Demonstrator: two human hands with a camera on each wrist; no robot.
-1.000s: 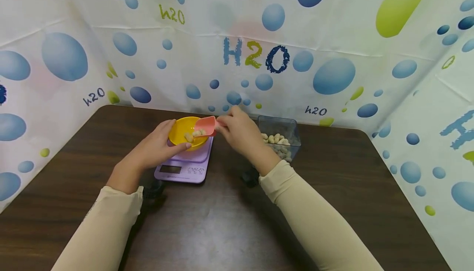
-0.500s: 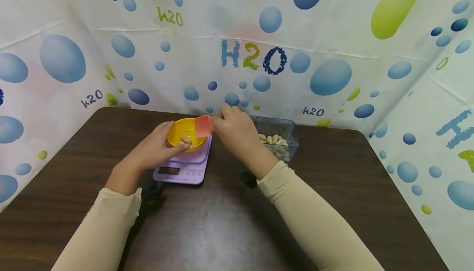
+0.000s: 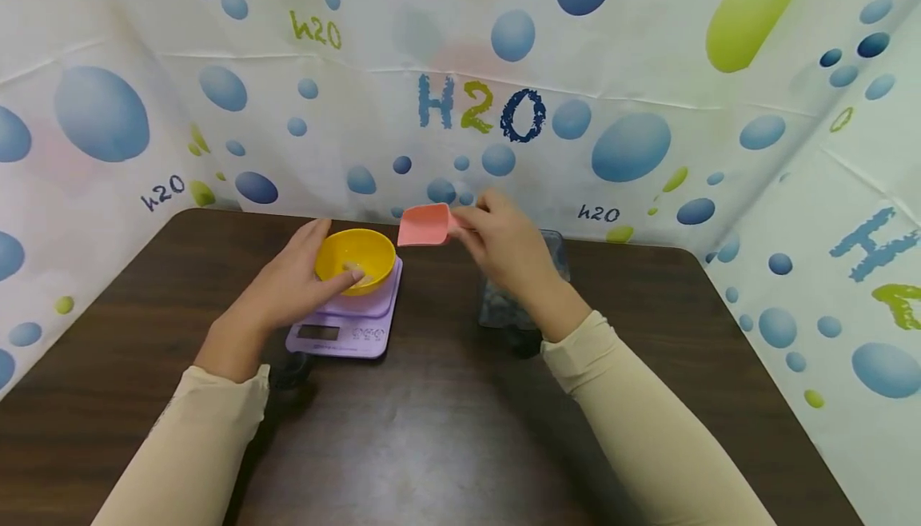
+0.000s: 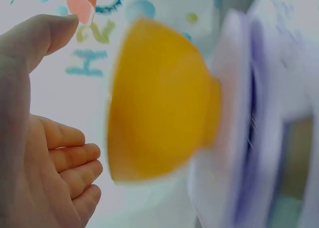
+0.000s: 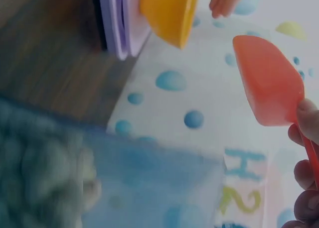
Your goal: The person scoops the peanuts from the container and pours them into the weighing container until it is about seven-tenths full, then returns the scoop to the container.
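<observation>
A yellow bowl (image 3: 377, 253) stands on the purple kitchen scale (image 3: 368, 337). A few peanuts (image 3: 350, 267) lie in it, partly hidden by the left thumb. My left hand (image 3: 282, 286) is at the bowl's left side with relaxed fingers; the left wrist view shows a gap between its fingers and the bowl (image 4: 159, 103). My right hand (image 3: 512, 253) grips a pink scoop (image 3: 424, 225) by its handle, raised to the right of the bowl. In the right wrist view the scoop's blade (image 5: 269, 81) shows no peanuts on its visible face.
Partly behind the right hand and wrist stands a clear plastic container (image 3: 556, 253); blurred peanuts (image 5: 47, 173) show through its wall in the right wrist view. A patterned curtain (image 3: 403, 38) hangs behind and beside the dark wooden table (image 3: 432, 422).
The peanuts in the scoop dropped into the bowl. The right hand then lifted the scoop away to the right, over the container. The left hand's fingers have eased off the bowl.
</observation>
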